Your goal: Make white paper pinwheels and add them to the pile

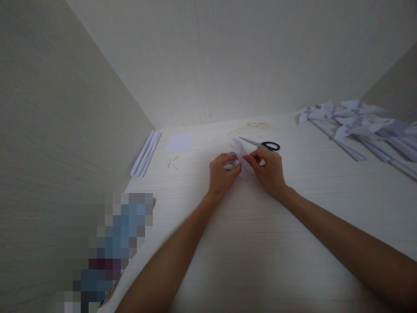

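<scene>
A curled white paper pinwheel head (240, 150) is held between my two hands over the middle of the table. My left hand (224, 171) pinches it at its left side, thumb and fingers pressed near the centre. From the right, my right hand (267, 169) has thumb and forefinger closed at the paper's middle; whether a small stick is also between them I cannot tell. Just beyond my right hand lies a pair of scissors (260, 144) with black handles, blades pointing left. My fingers hide part of the folded paper.
Finished paper pinwheels (352, 117) on rolled sticks are piled at the right. Rolled paper tubes (146, 153) lie by the left wall, near a square paper sheet (180, 141) and a few thin sticks (174, 162). Small pale scraps (252, 127) lie at the back. A pixelated patch covers the lower left.
</scene>
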`<state>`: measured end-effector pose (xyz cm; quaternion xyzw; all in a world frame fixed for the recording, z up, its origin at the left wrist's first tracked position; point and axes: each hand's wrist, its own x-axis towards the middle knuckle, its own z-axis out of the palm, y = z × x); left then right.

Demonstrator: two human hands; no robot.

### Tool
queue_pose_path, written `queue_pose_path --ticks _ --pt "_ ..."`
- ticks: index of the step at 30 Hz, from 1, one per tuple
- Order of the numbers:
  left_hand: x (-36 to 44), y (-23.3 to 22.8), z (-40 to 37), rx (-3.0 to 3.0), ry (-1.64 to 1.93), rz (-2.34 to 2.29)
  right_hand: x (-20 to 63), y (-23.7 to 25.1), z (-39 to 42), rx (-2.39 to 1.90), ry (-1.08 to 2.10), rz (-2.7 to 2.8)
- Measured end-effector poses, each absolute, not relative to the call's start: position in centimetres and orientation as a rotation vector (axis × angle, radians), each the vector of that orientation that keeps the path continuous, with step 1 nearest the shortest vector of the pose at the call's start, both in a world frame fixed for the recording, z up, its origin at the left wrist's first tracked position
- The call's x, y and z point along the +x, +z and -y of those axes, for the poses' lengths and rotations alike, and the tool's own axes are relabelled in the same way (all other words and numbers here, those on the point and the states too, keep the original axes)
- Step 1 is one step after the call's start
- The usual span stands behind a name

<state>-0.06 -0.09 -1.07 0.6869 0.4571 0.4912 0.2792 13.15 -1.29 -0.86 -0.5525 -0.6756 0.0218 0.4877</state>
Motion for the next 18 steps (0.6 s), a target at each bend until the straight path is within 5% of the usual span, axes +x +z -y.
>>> queue_pose_path --ticks 18 --pt "-0.12 -1.08 0.21 1.829 1.254 -1.118 13.2 -0.99 1.1 -1.376 0.147 1.599"
